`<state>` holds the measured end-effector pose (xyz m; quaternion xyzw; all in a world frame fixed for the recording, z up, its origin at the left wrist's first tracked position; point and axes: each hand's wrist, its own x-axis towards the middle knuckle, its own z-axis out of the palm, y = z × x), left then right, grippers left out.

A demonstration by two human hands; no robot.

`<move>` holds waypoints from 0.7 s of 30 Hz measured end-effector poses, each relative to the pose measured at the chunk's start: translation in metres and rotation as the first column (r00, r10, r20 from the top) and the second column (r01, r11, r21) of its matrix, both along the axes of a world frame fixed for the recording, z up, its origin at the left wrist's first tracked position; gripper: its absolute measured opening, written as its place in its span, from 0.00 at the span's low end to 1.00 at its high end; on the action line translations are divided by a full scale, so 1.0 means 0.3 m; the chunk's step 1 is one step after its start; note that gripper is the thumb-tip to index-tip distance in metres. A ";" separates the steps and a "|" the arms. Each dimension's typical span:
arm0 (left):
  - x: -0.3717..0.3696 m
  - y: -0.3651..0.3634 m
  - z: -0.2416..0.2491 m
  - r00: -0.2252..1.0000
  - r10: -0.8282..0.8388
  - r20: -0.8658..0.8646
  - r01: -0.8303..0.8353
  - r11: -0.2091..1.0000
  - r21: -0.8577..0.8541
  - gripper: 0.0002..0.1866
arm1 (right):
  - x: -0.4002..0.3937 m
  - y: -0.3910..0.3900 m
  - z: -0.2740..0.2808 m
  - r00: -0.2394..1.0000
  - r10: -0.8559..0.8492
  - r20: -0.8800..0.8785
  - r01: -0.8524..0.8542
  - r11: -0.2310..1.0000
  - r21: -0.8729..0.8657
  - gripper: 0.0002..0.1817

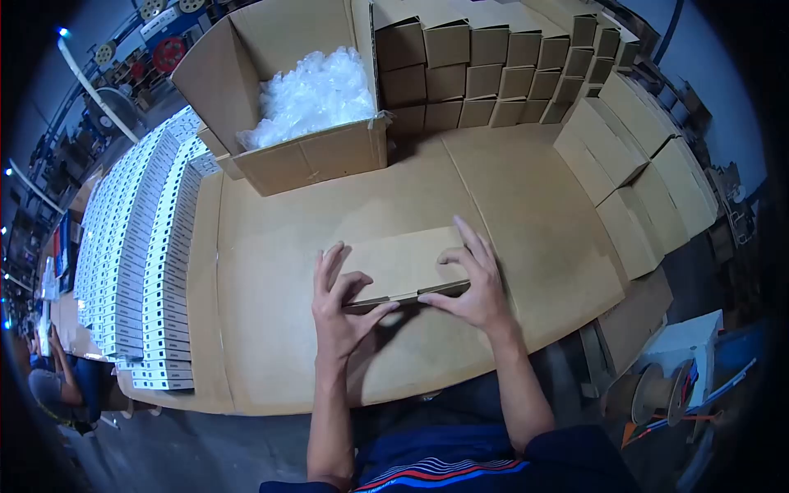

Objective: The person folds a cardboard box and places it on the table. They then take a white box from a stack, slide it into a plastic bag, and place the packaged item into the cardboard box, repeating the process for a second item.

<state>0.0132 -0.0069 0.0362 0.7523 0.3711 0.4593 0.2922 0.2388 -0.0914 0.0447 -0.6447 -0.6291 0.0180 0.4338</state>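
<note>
A small brown cardboard box (403, 256) lies at the middle of the cardboard-covered table, its front edge toward me. My left hand (341, 300) grips its left end, thumb along the front edge and fingers curled over the top. At the right end, my right hand (477, 283) does the same, its thumb pressed to the front edge near the middle and its index finger bent on the top. Both thumbs are close to the seam of the lid. What is inside the box is hidden.
A large open carton (316, 160) full of clear plastic bags (316, 94) stands at the back left. Stacked brown boxes (448, 82) line the back, and more boxes (649, 181) stand at right. Rows of small white boxes (131, 238) fill the left side. Another person (62, 378) sits far left.
</note>
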 end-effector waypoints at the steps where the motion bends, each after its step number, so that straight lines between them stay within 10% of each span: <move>1: 0.002 0.017 -0.011 0.999 -0.037 -0.017 0.038 0.999 0.013 0.24 | 0.026 0.020 -0.012 0.999 0.033 -0.027 -0.034 0.999 -0.015 0.34; 7: -0.018 0.072 -0.055 0.990 -0.074 -0.122 0.091 0.986 0.140 0.23 | 0.053 0.061 -0.099 0.926 0.076 -0.371 -0.100 0.994 -0.046 0.41; 8: -0.017 0.064 -0.080 0.995 -0.094 0.017 0.095 0.995 -0.043 0.25 | 0.069 0.064 -0.137 0.940 0.099 -0.328 -0.116 0.993 -0.030 0.49; 11: 0.012 0.028 -0.067 0.975 0.077 0.208 -0.081 0.997 0.013 0.51 | 0.083 0.031 -0.104 0.885 0.144 -0.442 -0.171 0.985 -0.020 0.62; 13: -0.019 -0.007 -0.142 0.955 0.055 0.293 0.069 0.914 -0.399 0.57 | 0.108 -0.034 -0.068 0.924 0.099 -0.369 -0.189 0.958 -0.216 0.68; 21: 0.248 -0.139 0.007 0.936 -0.337 0.097 0.337 0.785 -0.520 0.40 | 0.248 -0.437 -0.141 0.796 -0.105 -0.597 0.139 0.990 0.010 0.66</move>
